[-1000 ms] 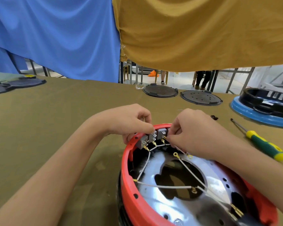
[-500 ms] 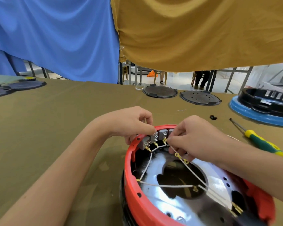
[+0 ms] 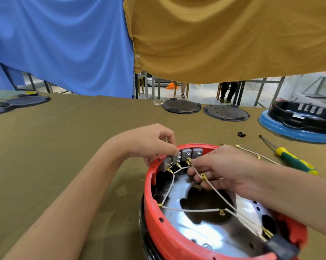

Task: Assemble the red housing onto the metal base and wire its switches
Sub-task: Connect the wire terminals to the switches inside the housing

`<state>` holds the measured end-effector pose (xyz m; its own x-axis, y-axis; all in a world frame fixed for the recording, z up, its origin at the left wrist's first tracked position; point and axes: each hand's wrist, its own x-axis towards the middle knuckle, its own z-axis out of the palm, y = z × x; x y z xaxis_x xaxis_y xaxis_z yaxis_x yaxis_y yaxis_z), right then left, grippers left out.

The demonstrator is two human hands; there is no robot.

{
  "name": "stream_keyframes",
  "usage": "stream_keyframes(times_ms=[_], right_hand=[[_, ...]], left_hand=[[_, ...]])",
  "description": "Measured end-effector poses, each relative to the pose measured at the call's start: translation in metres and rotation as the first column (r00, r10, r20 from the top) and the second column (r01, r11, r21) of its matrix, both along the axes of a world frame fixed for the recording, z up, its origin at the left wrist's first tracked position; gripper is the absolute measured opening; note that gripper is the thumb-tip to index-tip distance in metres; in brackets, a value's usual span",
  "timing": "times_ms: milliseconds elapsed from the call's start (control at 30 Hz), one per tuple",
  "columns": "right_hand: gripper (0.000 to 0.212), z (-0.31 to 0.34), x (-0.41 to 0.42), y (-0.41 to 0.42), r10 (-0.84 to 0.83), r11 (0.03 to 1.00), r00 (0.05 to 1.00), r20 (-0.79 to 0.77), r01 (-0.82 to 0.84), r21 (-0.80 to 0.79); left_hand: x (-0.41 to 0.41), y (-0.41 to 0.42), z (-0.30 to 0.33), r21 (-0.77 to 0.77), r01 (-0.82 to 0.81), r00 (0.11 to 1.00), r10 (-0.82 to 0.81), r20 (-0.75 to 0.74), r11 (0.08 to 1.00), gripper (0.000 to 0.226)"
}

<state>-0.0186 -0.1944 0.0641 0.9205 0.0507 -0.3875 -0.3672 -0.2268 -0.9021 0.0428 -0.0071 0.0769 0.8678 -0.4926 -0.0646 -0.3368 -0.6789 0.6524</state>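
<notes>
The round red plastic housing (image 3: 152, 201) sits on the shiny metal base (image 3: 201, 228) at the near right of the olive cloth-covered worktop (image 3: 64, 147). The left hand (image 3: 151, 143) pinches the grey block switches (image 3: 181, 156) on the housing's far rim. The right hand (image 3: 220, 169) grips a white wire (image 3: 214, 190), thumb and forefinger at a brass terminal on a switch. A green-and-yellow screwdriver (image 3: 291, 160) lies to the right.

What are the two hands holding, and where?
The right hand pinches a white wire at its brass end by the grey switches. The left hand pinches one switch's top.
</notes>
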Motion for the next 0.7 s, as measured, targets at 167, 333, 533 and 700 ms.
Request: stream_keyframes(times_ms=[167,333,533,700], right_hand=[[0.017,-0.001,0.004,0.001,-0.003,1.000,1.000,-0.026,0.004,0.012],[0.015,-0.002,0.007,0.001,-0.014,1.000,0.999,-0.045,0.015,0.022],[0.016,-0.002,0.005,0.000,-0.006,1.000,1.000,-0.030,0.007,0.022],[0.017,0.010,0.000,-0.013,0.103,0.995,0.994,0.029,-0.102,-0.021]], left_hand=[[0.000,0.000,0.000,0.001,0.008,1.000,-0.008,0.003,1.000,0.014],[-0.001,0.001,0.001,-0.015,0.027,1.000,-0.027,0.006,1.000,0.014],[-0.003,0.004,0.004,-0.006,0.047,0.998,-0.047,-0.038,0.999,0.012],[-0.008,0.013,0.011,0.029,0.113,0.984,-0.108,-0.140,0.993,0.017]])
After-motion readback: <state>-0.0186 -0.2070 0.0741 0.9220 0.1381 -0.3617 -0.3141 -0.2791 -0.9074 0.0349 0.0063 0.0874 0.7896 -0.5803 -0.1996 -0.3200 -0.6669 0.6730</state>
